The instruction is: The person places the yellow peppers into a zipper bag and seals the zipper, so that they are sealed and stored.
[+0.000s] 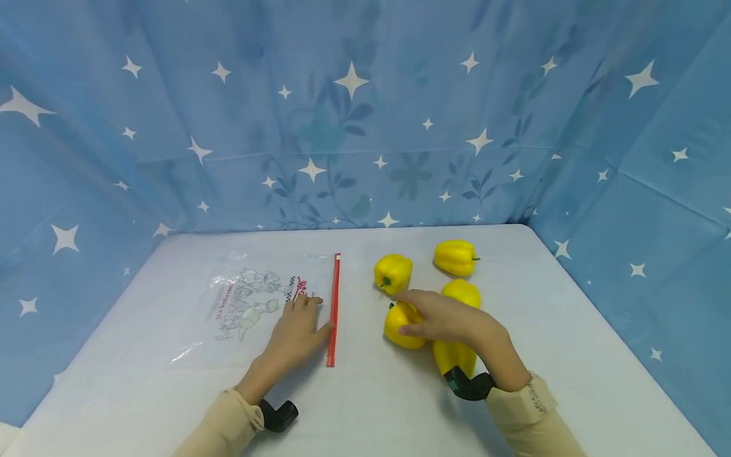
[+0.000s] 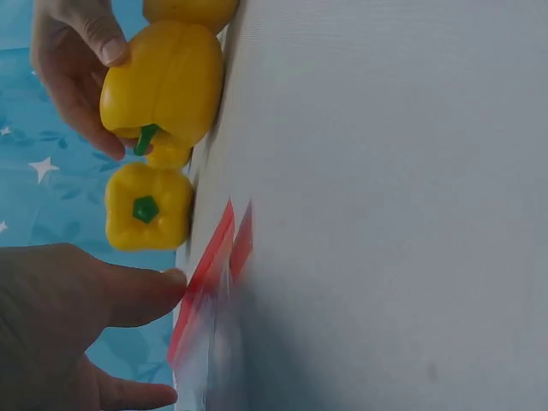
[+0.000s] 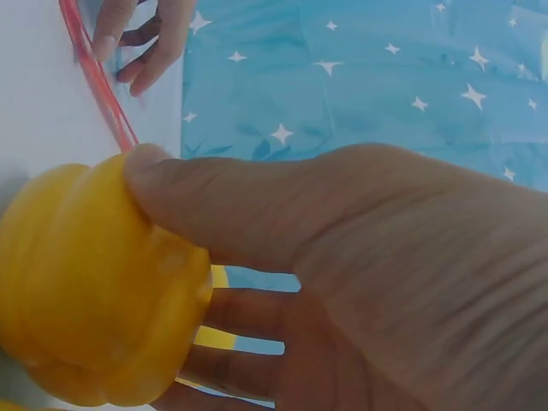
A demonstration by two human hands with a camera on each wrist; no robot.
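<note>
A yellow bell pepper (image 1: 395, 329) with a green stem is in my right hand (image 1: 448, 319). In the right wrist view the thumb presses the near side of this pepper (image 3: 94, 291), and the fingers reach round its far side. My left hand (image 1: 296, 333) lies over a clear plastic zip bag (image 1: 200, 317) with printed cartoon figures, its fingers spread. The left thumb (image 2: 145, 295) is right at the bag's red zipper strip (image 2: 205, 265) in the left wrist view. The bag lies flat, its strip facing the peppers.
Other yellow peppers lie about my right hand: one (image 1: 393, 271) beyond it, one (image 1: 455, 257) at the back right, one (image 1: 462, 292) behind the wrist and one (image 1: 454, 357) under it. A blue star-patterned curtain (image 1: 365, 127) borders the white table (image 1: 371, 406).
</note>
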